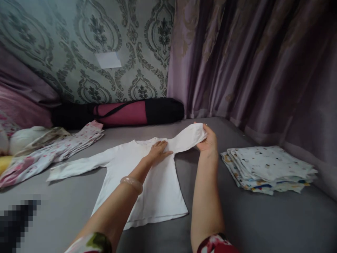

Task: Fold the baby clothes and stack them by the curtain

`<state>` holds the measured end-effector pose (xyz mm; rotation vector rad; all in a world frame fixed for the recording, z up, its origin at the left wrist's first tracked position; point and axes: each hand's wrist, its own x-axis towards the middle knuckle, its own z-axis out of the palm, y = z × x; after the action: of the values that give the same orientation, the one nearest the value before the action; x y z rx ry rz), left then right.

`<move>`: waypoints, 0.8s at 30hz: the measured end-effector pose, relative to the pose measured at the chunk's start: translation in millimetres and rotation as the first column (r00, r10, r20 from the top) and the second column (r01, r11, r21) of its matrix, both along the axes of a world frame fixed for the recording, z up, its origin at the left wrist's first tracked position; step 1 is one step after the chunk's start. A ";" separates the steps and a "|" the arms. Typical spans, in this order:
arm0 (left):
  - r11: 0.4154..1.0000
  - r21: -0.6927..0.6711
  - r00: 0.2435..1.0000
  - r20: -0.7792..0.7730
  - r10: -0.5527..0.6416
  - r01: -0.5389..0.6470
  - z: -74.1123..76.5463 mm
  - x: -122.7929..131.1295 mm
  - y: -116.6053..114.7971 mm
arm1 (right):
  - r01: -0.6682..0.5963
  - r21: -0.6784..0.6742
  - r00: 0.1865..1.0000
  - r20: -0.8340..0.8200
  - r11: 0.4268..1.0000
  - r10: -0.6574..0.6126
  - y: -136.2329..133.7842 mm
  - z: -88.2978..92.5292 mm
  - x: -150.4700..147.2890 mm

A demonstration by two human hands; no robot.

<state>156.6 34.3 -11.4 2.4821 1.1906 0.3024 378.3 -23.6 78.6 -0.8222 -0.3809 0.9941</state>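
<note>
A white long-sleeved shirt (158, 189) lies spread on the grey bed sheet, its neckline toward the wall. My left hand (158, 151), with a pale bangle on the wrist, rests flat on the upper chest near the right-side shoulder, fingers stretched out. The end of the right-side sleeve is in my right hand (207, 138), which grips it and lifts it off the sheet. Part of those fingers is hidden behind the cloth. The other sleeve (79, 166) lies stretched out to the left.
On the right sits a stack of folded printed clothes (271, 165). Patterned clothing (52, 151) and a white plush-looking thing (27, 135) lie at the left. A long black and dark-pink bag (121, 113) lies along the wall. Purple curtains (223, 52) hang at the back right.
</note>
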 end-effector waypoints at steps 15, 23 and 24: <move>0.993 -0.113 0.952 -0.306 -0.018 -0.017 51.9 29.1 20.9 | -0.190 0.042 0.961 -0.195 0.981 0.195 6.3 23.6 -36.9; 0.984 -0.169 0.960 -0.279 0.007 -0.056 53.1 34.3 20.0 | -0.257 0.010 0.942 -0.223 0.966 0.253 17.4 23.7 -61.9; 0.985 -0.167 0.974 -0.228 0.007 -0.046 50.6 29.8 18.0 | -0.254 0.008 0.944 -0.216 0.967 0.250 18.2 24.0 -63.4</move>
<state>186.4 52.3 39.2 2.3989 1.2803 -0.0787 314.9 -5.4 102.6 -0.6846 -0.2935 1.3152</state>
